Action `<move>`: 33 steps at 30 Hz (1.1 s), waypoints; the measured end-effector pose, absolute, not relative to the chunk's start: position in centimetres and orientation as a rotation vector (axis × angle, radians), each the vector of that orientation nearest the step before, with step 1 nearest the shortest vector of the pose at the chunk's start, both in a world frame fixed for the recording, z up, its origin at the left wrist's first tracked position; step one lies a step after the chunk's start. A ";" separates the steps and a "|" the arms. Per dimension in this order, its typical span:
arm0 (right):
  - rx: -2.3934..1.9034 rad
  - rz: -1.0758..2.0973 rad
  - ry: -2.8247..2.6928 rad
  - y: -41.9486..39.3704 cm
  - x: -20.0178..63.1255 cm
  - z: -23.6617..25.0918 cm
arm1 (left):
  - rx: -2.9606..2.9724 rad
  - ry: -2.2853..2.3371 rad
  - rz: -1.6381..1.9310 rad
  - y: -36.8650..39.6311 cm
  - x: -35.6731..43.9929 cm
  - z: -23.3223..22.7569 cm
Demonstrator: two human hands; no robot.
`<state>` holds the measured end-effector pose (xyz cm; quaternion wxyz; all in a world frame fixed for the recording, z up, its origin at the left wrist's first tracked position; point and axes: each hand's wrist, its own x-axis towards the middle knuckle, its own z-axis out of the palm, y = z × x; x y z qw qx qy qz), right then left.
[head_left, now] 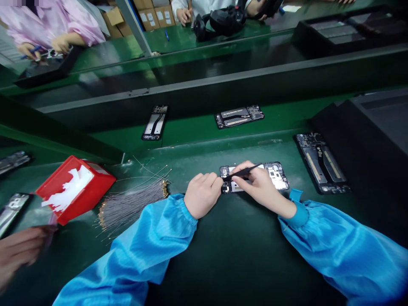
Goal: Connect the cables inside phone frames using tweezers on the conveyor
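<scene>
An opened phone [280, 175] lies flat on the green bench, its circuit board and metal frame showing. My left hand [204, 193] is closed at the phone's left end, knuckles up, the fingertips against its edge and partly hidden. Between the thumb and fingers of my right hand [259, 185] is a pair of black tweezers [240, 172], held low across the phone. One end of the tweezers reaches toward my left fingers. The right hand covers the phone's middle. A bundle of thin grey antenna cables [134, 202] with gold-coloured ends lies left of my left hand.
A red box [105, 180] with white paper pieces stands left, near another person's hand [25, 250]. Other opened phones lie at right [321, 163] and on the back ledge [239, 116]. A black tray [366, 123] borders the right. Two co-workers sit across the bench.
</scene>
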<state>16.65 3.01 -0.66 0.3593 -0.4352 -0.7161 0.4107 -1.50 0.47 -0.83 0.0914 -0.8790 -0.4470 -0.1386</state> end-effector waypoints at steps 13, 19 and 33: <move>-1.092 1.010 -1.916 3.0 16.5 -0.3 | -2.629 -1.250 -0.421 0.5 -1.5 -0.9; -1.091 1.034 -1.904 2.9 16.6 -0.4 | -2.632 -1.239 -0.427 0.5 -1.6 -0.8; -1.056 1.034 -1.903 2.9 16.6 -0.3 | -2.644 -1.219 -0.443 0.4 -1.5 -0.6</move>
